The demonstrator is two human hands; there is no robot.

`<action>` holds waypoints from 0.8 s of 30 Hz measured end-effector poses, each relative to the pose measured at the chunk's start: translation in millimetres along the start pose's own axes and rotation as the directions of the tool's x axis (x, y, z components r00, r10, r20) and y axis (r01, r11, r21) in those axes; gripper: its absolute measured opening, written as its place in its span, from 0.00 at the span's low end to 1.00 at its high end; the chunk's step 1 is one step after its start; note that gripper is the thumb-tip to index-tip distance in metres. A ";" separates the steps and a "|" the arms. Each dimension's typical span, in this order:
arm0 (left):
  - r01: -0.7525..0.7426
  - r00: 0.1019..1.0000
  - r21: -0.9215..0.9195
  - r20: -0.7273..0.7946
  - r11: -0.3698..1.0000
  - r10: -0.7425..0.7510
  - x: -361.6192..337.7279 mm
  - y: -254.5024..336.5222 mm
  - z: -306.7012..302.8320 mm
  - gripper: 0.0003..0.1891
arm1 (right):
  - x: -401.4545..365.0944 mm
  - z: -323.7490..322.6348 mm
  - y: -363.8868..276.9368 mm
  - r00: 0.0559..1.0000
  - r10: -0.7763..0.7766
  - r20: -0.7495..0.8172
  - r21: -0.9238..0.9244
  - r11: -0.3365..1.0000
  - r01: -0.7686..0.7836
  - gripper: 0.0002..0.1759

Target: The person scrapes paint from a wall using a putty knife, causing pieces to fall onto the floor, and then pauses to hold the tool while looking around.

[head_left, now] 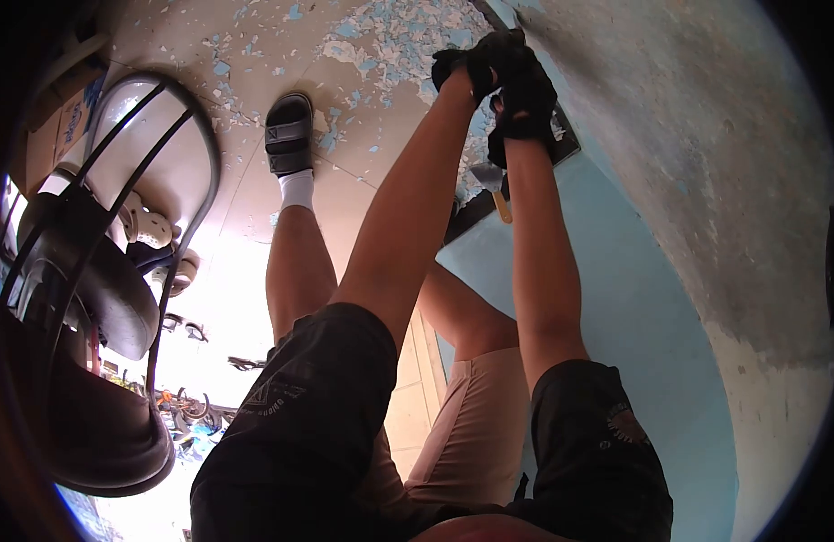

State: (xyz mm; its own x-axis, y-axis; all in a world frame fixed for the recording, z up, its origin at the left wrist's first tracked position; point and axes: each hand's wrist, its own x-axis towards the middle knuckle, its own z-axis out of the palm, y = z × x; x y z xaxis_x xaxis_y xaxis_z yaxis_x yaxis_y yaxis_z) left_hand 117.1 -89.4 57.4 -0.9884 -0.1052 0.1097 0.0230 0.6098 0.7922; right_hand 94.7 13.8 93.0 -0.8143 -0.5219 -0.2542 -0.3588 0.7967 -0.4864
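Note:
Both my hands wear black gloves and meet at the top, close to the grey and light-blue wall. My left hand (471,70) reaches in from the left with its fingers curled, against my right hand (525,95). The fingers of my right hand look closed too, and whatever they grip is hidden by the dark gloves. Beside my right wrist is a putty knife (493,190) with a metal blade and yellow handle. It appears to lie near the dark strip (471,217), apart from my fingers. Paint flakes (390,45) in blue and white cover the floor by my hands.
The wall (697,163) is partly bare grey, with light-blue paint (642,298) below. My foot in a black slide (290,135) rests on the tiled floor. At left stand a metal-framed chair (209,172), a cardboard box (69,126) and clogs (146,226).

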 end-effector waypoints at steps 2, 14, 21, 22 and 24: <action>-0.029 0.998 0.099 0.056 0.995 0.024 -3.0 -25.9 23.0 0.09 | 1.7 10.2 -5.4 0.962 0.266 0.059 0.315 0.910 -0.271 0.22; -0.053 0.996 0.030 -0.065 0.998 0.055 -12.5 -24.6 47.7 0.08 | -4.1 2.1 -2.4 0.932 0.334 0.141 0.420 0.833 -0.362 0.18; -0.111 0.994 0.280 0.034 0.954 0.106 -4.7 15.3 6.2 0.11 | -15.1 -18.8 -11.0 0.951 0.309 0.011 0.381 0.878 -0.290 0.16; -0.111 0.994 0.275 0.032 0.955 0.107 0.2 -1.6 17.5 0.11 | -3.5 -11.7 -6.2 0.993 0.114 -0.010 0.232 0.967 -0.109 0.17; 0.099 0.995 0.260 -0.051 0.960 -0.089 3.0 -41.9 32.8 0.12 | 21.8 14.0 -3.8 0.999 -0.031 0.038 0.103 0.994 0.027 0.20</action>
State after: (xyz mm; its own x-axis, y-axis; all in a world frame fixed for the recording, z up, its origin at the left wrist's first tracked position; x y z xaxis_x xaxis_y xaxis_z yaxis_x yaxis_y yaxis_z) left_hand 108.2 -89.5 4.8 -0.9775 -0.1992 0.0696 -0.1151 0.7796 0.6156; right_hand 84.7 -4.9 77.6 -0.7848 -0.5575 -0.2708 -0.3315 0.7467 -0.5766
